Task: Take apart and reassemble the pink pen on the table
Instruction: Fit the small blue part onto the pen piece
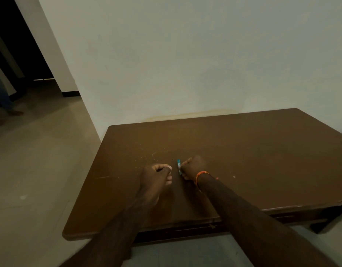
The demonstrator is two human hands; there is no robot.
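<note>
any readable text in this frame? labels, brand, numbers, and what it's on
None readable.
Teal piece at the right hand: a pale patch that may be a label, too small and blurred to read.
Orange wristband, brown table, wall: no print visible.

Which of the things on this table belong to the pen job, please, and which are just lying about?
Part of the job:
- teal pen piece, pinched upright at the right hand
- left hand, curled closed beside it; what it holds is hidden
- no pink part shows

Just lying about:
- pale crumbs scattered on the brown table
- orange wristband
</note>
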